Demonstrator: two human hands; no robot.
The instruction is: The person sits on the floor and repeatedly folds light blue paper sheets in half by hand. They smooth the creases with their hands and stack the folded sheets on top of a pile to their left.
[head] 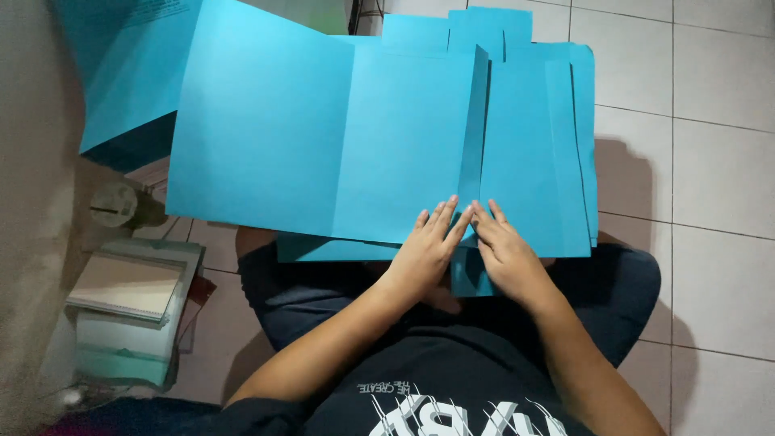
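Stack of notebooks and boxes [129, 311] on the floor at 8 o'clock, untouched. Blue card sheet [339, 137] on the lap: left panel flat, one fold [474, 121] standing up near centre. Left hand [426, 246] and right hand [502, 250] both open, fingers flat, pressing the crease's near end at 6 o'clock. Right-side panels creased; folding looks partway done.

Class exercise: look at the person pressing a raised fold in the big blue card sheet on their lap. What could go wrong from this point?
1. The left hand and right hand press only the near end of the raised fold in the large blue card sheet; its far end stands free, so the crease might run crooked.
2. The sheet rests on the lap over loose blue sheets, so it could slide while pressed.
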